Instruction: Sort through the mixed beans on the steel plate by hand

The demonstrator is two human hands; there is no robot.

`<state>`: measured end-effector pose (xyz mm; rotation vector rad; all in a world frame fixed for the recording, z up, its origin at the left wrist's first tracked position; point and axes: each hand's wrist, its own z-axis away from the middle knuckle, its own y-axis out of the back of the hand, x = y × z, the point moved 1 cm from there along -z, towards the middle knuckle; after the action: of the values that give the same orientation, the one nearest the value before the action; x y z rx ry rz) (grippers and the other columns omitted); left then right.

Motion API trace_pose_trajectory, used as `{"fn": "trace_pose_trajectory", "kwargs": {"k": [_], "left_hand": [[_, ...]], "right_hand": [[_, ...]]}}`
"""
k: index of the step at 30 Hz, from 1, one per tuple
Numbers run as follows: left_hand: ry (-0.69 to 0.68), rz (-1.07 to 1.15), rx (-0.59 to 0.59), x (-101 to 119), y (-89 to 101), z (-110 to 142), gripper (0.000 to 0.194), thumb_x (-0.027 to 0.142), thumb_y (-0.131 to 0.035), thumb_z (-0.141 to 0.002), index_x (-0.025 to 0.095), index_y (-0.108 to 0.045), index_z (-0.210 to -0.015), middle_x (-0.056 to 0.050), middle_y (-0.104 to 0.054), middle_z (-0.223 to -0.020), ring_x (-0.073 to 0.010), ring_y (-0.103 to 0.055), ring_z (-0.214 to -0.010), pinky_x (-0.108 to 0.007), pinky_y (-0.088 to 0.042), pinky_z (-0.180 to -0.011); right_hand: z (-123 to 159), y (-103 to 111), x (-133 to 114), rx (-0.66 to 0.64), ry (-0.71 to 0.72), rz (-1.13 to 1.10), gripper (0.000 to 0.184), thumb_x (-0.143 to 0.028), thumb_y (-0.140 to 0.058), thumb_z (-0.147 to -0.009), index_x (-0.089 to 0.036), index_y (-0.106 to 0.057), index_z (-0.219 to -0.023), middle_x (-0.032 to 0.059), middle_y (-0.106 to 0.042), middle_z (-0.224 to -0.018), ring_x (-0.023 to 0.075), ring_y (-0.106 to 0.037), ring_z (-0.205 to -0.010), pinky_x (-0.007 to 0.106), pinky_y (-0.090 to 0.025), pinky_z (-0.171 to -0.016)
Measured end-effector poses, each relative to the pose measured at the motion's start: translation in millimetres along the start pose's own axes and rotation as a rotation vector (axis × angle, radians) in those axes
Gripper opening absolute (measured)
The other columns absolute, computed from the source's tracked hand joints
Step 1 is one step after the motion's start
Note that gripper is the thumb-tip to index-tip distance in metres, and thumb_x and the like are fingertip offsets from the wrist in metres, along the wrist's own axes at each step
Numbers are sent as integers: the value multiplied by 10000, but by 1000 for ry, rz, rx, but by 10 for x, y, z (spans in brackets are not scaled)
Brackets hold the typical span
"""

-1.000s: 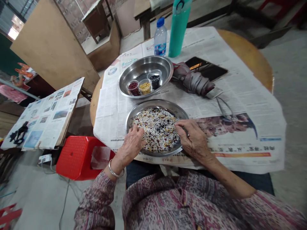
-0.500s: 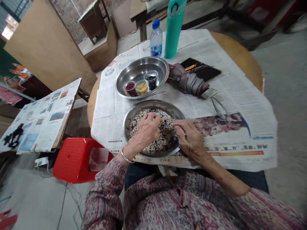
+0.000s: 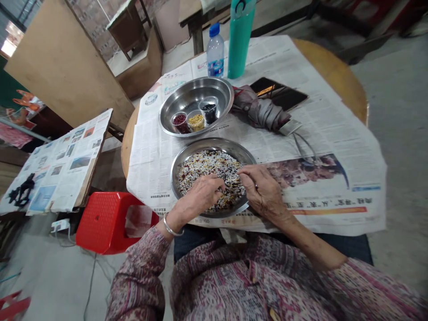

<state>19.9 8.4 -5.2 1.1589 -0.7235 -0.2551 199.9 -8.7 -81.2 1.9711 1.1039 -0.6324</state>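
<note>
**Far left:** a flat wooden board covered in printed newspaper, tilted on a stand, with a black tangled object lying on its lower corner; small colour photographs dot the pages.

**Lower left:** a red perforated plastic stool, beside the round table.

**Left hand:** a wrinkled left hand, wearing a silver bangle below a maroon patterned sleeve; its fingers curl down over the plate, fingertips at the grains; cannot tell whether they pinch any.

**Centre:** a shallow steel plate sits on the newspaper near the table's near edge; it holds mixed grains, white, dark red, black and yellow, spread in a rough layer.

**Upper centre:** a deep polished steel bowl holds three clear plastic cups, of red beans, yellow grains and black beans; behind stand a clear plastic water bottle with a blue cap and a teal flask; the bottle's label is unreadable.

**Right hand:** a right hand, wearing a ring; partly open, fingers loosely curved, resting at the plate's right side among the grains.

**Right:** a grey folded umbrella lies beside a black phone, on newspaper with Chinese headlines, over a round wooden table.
</note>
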Motion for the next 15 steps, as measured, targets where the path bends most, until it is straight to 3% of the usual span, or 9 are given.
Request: {"fn": "trace_pose_trajectory", "kwargs": {"k": [6,11,15], "left_hand": [[-71,27,-61,82,-142,252,278,73,-459,-974,187,-678,-1102,-57,-666,-1103,-181,-637,-1037,-334,-549,-965],[-165,-147,-24,99,-249,17,319,111,-408,-1022,208,-664,-1185,-73,-641,-1190,-208,-583,-1107,-354,-530,-1006],[-136,-302,122,4,-162,-207,295,184,-427,-1040,209,-648,-1234,-95,-573,-1357,-263,-500,-1236,-436,-491,-1060]], "right_hand": [[2,1,-3,-4,3,24,151,-318,-486,-1007,-275,-617,-944,67,-702,-935,264,-659,-922,454,-549,-861],[10,-9,14,6,20,34,159,-326,-485,-1010,-273,-616,-938,70,-701,-930,265,-659,-912,453,-554,-851],[9,-7,15,4,31,37,143,-305,-492,-1005,-268,-616,-943,73,-702,-926,266,-650,-913,453,-550,-851]]}}
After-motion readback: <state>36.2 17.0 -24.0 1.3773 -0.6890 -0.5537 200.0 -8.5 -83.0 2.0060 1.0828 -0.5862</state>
